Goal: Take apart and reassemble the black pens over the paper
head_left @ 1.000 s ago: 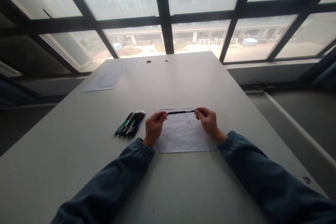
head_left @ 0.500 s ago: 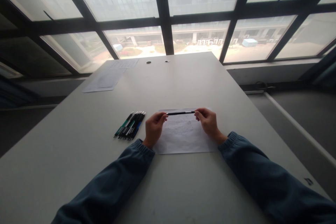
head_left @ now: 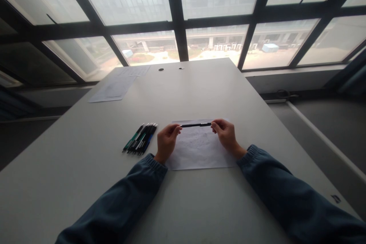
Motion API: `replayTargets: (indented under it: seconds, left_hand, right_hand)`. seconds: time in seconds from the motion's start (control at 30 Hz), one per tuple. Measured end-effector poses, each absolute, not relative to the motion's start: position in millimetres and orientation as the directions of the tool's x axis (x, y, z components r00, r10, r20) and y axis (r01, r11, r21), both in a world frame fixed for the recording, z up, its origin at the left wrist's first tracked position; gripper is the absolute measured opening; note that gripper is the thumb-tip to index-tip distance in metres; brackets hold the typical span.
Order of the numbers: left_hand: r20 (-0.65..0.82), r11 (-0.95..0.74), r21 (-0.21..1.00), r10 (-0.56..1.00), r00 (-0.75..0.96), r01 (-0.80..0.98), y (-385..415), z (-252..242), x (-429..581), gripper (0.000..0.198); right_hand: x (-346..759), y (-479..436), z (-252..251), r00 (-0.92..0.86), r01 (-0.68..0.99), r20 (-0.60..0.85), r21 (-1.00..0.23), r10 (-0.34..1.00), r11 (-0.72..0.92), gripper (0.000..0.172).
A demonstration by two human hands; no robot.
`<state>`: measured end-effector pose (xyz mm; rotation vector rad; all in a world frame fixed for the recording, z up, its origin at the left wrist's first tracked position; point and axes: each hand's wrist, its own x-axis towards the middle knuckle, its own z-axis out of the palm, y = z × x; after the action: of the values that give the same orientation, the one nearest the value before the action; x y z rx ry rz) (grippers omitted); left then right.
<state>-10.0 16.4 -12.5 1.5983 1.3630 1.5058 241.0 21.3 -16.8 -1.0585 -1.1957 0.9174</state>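
A thin black pen [head_left: 196, 125] is held level between both hands, just above a white sheet of paper [head_left: 200, 152] with faint pencil marks. My left hand [head_left: 166, 141] pinches the pen's left end with closed fingers. Its right end is pinched by my right hand [head_left: 225, 134]. Both wrists rest near the sheet's side edges. A row of several dark pens [head_left: 140, 143], some with green or blue parts, lies on the table to the left of my left hand.
The grey table [head_left: 85, 167] runs away from me to a wall of large windows. Loose white sheets [head_left: 114, 87] lie at its far left corner. Two small round holes [head_left: 161, 69] sit near the far edge. The table's right edge drops to a floor.
The hands and pen keep the same pose. The view has tilted slightly, so everything sits a little lower in the picture.
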Motion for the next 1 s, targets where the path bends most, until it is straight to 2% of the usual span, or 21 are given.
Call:
replayTargets:
  seconds: [1.0]
  left_hand:
    - [0.389, -0.339, 0.888, 0.914, -0.114, 0.311, 14.5, -6.8, -8.7, 0.024]
  right_hand:
    - [240.9, 20.3, -15.4, 0.135, -0.03, 0.25, -0.966, 0.959, 0.256, 0.028]
